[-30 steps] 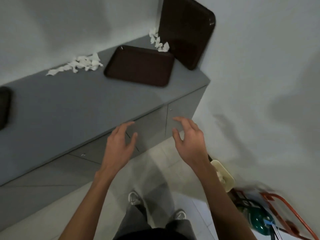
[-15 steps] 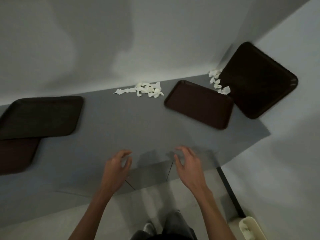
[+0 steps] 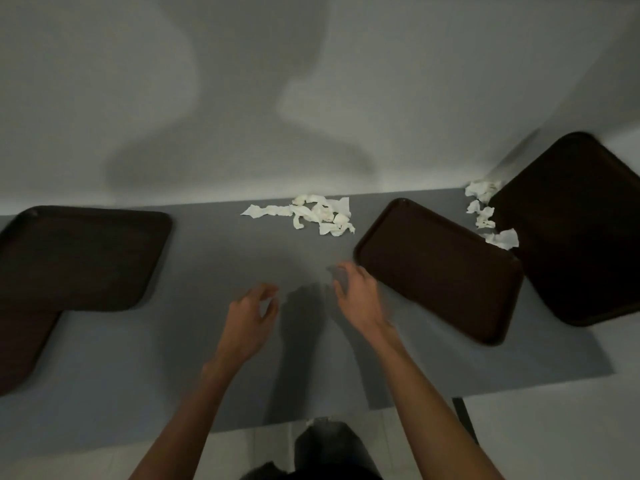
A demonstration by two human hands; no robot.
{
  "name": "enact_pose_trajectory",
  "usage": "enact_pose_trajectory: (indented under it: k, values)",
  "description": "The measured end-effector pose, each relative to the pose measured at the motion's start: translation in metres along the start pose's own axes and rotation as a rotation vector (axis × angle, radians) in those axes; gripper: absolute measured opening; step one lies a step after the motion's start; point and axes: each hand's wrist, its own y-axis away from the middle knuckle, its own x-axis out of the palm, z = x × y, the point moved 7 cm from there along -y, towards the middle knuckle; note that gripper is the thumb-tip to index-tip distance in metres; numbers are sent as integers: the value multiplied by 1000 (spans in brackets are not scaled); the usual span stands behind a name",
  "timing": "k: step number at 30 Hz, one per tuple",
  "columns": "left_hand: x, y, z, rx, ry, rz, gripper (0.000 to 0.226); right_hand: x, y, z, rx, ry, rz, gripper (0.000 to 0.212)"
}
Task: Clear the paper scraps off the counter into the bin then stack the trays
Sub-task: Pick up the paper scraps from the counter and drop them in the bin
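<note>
Two empty hands — left hand (image 3: 251, 320) and right hand (image 3: 356, 296), fingers loosely curled — are held above the flat grey counter (image 3: 207, 358), seemingly readied for gathering. Farther back, crumpled white paper scraps (image 3: 311, 214) are strewn along the wall (image 3: 311, 98) between dark brown rectangular trays (image 3: 440, 271).

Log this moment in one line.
left hand: empty, over counter | right hand: empty, beside middle tray | paper scraps: two piles by wall, uncleared
</note>
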Motion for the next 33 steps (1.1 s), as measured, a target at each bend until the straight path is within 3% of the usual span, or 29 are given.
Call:
enact_pose_trajectory:
  k: [9,14,16,18,20,22,24,27,30,33]
  values:
    - [17,-34,12,-48,39,46,25,55,-167,-37,117,284,79,54]
    - [20,-48,18,-79,65,57,22,76,-147,-29,-69,352,-19,38]
    - [22,-52,17,-102,105,71,20,84,-123,-20,-160,282,-45,33]
    - [27,-57,16,-117,141,79,17,101,-96,-15,-202,270,41,26]
    - [33,-61,16,-131,157,82,15,106,-73,-15,-164,198,151,21]
    - [39,-66,14,-154,186,88,14,94,-58,-13,-57,-22,168,5]
    - [41,-72,11,-193,237,72,12,72,-47,1,31,-214,163,21]
    - [46,-79,13,-360,454,3,18,38,-38,38,15,-435,238,30]
    - [69,-82,17,-633,922,131,46,16,-44,63,12,-628,305,35]
    - [84,-82,14,-890,1329,220,68,21,-58,62,-20,-507,285,31]
